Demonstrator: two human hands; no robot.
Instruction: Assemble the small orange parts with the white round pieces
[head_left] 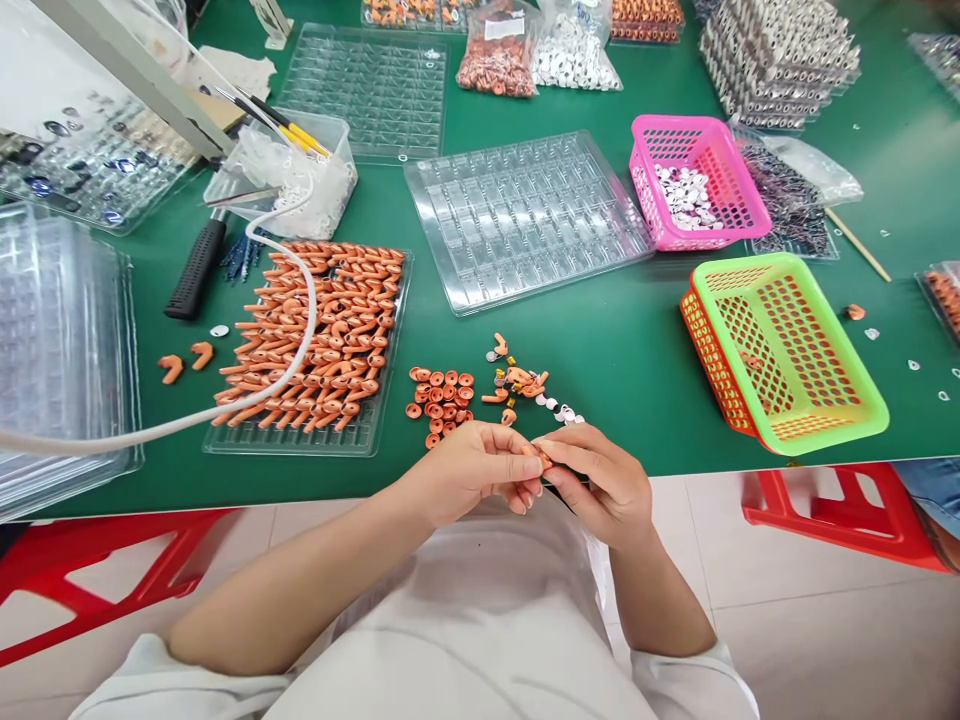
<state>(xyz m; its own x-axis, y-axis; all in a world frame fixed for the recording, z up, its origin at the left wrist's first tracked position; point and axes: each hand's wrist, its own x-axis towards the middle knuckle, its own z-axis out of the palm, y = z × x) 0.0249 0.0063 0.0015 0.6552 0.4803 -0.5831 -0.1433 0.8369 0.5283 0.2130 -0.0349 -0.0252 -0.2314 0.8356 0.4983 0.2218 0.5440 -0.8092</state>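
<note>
At the table's near edge, my left hand (480,468) and my right hand (606,482) meet, fingertips pinched around a small orange earbud shell (541,457). Fingers cover most of the shell. Just beyond them lies a loose group of orange earbud stems (520,380) with small gold-coloured bits. Round orange caps (442,395) are laid out left of that group. Small white discs (561,410) lie close to my right fingers. Further left, a clear tray (367,440) carries rows of orange earbud shells (322,340).
A white cable (311,300) arches over the filled tray. Beyond are a clear moulded tray (525,220), a pink basket (697,240) of white discs and a green basket (832,420) nested in others. A black-handled tool (196,270) lies left; stacked trays (60,350) stand far left.
</note>
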